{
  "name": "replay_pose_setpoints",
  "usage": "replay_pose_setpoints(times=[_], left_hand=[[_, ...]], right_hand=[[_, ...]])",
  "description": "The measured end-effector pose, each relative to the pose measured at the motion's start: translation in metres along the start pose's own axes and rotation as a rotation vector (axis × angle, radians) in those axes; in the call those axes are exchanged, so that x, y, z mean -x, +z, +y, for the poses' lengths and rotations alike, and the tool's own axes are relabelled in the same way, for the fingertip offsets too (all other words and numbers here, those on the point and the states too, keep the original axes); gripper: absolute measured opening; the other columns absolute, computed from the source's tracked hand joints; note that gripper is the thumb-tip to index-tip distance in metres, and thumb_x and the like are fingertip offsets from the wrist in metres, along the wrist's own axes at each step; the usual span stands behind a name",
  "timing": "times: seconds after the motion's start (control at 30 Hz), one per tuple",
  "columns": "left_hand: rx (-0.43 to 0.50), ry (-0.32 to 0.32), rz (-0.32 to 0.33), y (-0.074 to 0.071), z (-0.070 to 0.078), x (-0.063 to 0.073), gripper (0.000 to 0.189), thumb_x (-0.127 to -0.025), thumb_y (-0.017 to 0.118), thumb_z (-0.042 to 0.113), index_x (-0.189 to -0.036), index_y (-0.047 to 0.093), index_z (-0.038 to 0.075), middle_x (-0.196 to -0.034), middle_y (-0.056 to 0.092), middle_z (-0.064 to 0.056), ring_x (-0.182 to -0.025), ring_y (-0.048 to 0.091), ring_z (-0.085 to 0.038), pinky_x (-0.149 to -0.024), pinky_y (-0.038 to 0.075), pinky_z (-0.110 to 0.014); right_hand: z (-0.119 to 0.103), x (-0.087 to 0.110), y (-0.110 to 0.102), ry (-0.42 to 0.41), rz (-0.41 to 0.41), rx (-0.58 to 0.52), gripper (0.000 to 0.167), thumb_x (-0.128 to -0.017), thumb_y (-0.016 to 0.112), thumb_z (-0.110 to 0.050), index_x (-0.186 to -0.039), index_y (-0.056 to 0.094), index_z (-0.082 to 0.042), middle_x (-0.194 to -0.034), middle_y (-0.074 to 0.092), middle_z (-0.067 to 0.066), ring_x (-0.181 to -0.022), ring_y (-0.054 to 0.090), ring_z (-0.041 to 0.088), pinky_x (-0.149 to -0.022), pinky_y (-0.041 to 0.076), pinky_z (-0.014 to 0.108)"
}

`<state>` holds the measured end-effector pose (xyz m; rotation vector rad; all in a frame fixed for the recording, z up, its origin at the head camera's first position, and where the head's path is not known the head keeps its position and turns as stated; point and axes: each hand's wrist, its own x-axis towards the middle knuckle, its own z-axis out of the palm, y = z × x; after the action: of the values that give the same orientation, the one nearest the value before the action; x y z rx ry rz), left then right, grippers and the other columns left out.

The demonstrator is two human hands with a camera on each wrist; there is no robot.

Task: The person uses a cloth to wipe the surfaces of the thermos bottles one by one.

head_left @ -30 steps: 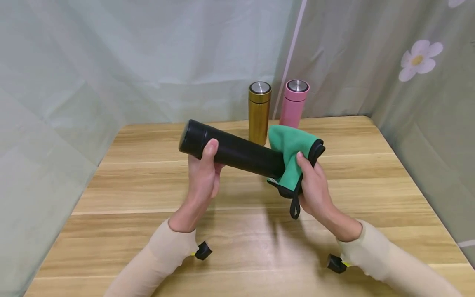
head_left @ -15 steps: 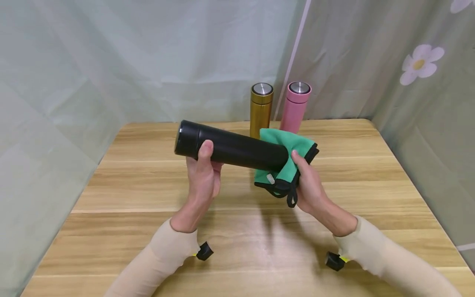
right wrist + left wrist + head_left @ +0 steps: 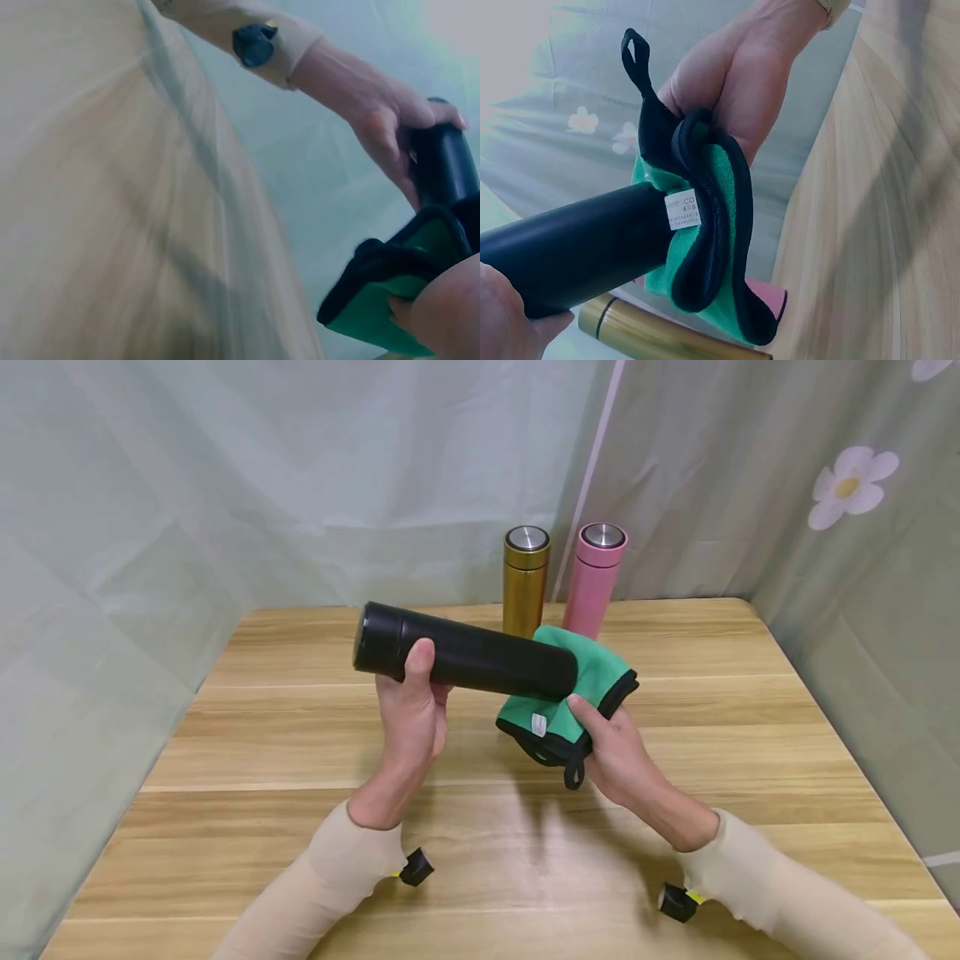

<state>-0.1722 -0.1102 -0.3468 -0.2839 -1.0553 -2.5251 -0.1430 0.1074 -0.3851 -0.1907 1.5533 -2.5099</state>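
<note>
A black thermos bottle (image 3: 480, 656) is held up over the table, nearly level and tilted slightly down to the right. My left hand (image 3: 408, 710) grips it near its lid end, thumb on the near side. At its other end, my right hand (image 3: 618, 747) pinches a folded green cloth (image 3: 600, 672) with black edging, thumb on top. The cloth lies behind and under the bottle's base. In the left wrist view, a white label (image 3: 682, 209) and a black hanging loop (image 3: 635, 61) show on the cloth. The right fingers are mostly hidden beneath it.
Behind the cloth stand a gold thermos bottle (image 3: 525, 585) and a pink thermos bottle (image 3: 594, 581), both upright near the back edge of the wooden table (image 3: 262, 735). A pale curtain (image 3: 360, 477) hangs behind and along the sides.
The right hand and cloth have moved left and slightly down along the bottle's base, and the cloth has opened from around it. The bottle has shifted slightly left and become more level.
</note>
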Motion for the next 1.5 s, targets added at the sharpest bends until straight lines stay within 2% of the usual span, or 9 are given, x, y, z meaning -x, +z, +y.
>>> replay_pose_setpoints(times=[0.13,0.27,0.5,0.67,0.77,0.9,1.0,1.17,1.5], left_hand=[[-0.026,0.007,0.006,0.001,-0.002,-0.001,0.067,-0.080,0.092,0.035,-0.126,0.050,0.009,-0.110,0.057,-0.012,-0.097,0.065,-0.025,-0.086,0.060,-0.041],[-0.048,0.016,0.019,0.002,-0.002,-0.002,0.064,-0.081,0.091,0.033,-0.126,0.050,0.010,-0.108,0.055,-0.011,-0.096,0.064,-0.025,-0.086,0.061,-0.041],[-0.103,0.021,0.046,0.000,-0.001,-0.003,0.045,-0.091,0.075,0.011,-0.128,0.048,0.009,-0.106,0.056,-0.011,-0.092,0.065,-0.023,-0.082,0.062,-0.037],[-0.194,0.018,0.060,-0.003,0.001,-0.010,0.046,-0.092,0.073,0.008,-0.131,0.047,0.010,-0.109,0.058,-0.013,-0.095,0.066,-0.025,-0.082,0.062,-0.039],[-0.279,0.005,0.057,-0.009,0.005,-0.017,0.050,-0.094,0.074,0.012,-0.134,0.044,0.011,-0.112,0.058,-0.012,-0.100,0.066,-0.028,-0.083,0.061,-0.039],[-0.384,-0.005,0.067,-0.020,0.010,-0.033,0.055,-0.094,0.077,0.017,-0.138,0.042,0.013,-0.115,0.058,-0.011,-0.104,0.066,-0.029,-0.085,0.061,-0.038],[-0.444,-0.006,0.102,-0.029,0.015,-0.044,0.057,-0.093,0.079,0.020,-0.138,0.044,0.014,-0.115,0.058,-0.011,-0.104,0.066,-0.027,-0.084,0.060,-0.036],[-0.519,-0.004,0.139,-0.041,0.027,-0.058,0.059,-0.089,0.082,0.024,-0.136,0.048,0.015,-0.115,0.059,-0.010,-0.104,0.064,-0.025,-0.082,0.057,-0.033],[-0.664,0.005,0.176,-0.067,0.054,-0.093,0.065,-0.086,0.085,0.027,-0.139,0.048,0.018,-0.119,0.056,-0.005,-0.108,0.057,-0.021,-0.095,0.046,-0.035]], right_hand=[[0.004,0.005,0.003,-0.034,0.055,0.007,0.038,-0.109,0.049,-0.009,-0.145,0.040,-0.004,-0.137,0.056,0.011,-0.122,0.062,0.022,-0.104,0.051,0.039],[0.005,0.009,0.004,-0.025,0.078,0.017,0.038,-0.109,0.047,-0.006,-0.146,0.039,-0.004,-0.140,0.053,0.013,-0.125,0.061,0.023,-0.104,0.050,0.039],[0.004,0.015,0.001,0.034,0.091,0.013,0.040,-0.108,0.048,-0.007,-0.147,0.037,-0.006,-0.141,0.051,0.013,-0.124,0.061,0.021,-0.103,0.051,0.039],[0.002,0.016,-0.007,0.103,0.117,0.031,0.043,-0.107,0.050,-0.010,-0.148,0.035,-0.006,-0.137,0.054,0.012,-0.118,0.066,0.020,-0.100,0.053,0.038],[-0.003,0.015,-0.014,0.136,0.141,0.033,0.040,-0.106,0.051,-0.012,-0.144,0.037,-0.007,-0.128,0.060,0.009,-0.109,0.070,0.018,-0.094,0.057,0.035],[-0.012,0.015,-0.023,0.144,0.129,-0.042,0.034,-0.107,0.049,-0.012,-0.139,0.039,-0.009,-0.119,0.063,0.005,-0.103,0.071,0.017,-0.090,0.058,0.033],[-0.018,0.015,-0.029,0.151,0.117,-0.094,0.030,-0.107,0.047,-0.013,-0.136,0.040,-0.010,-0.117,0.064,0.004,-0.103,0.070,0.018,-0.090,0.058,0.033],[-0.022,0.018,-0.038,0.165,0.151,-0.111,0.024,-0.108,0.049,-0.019,-0.131,0.044,-0.012,-0.112,0.065,-0.001,-0.101,0.069,0.014,-0.089,0.058,0.030],[-0.026,0.023,-0.051,0.155,0.194,-0.140,0.025,-0.109,0.049,-0.021,-0.132,0.041,-0.013,-0.116,0.061,-0.002,-0.104,0.066,0.012,-0.089,0.057,0.028]])
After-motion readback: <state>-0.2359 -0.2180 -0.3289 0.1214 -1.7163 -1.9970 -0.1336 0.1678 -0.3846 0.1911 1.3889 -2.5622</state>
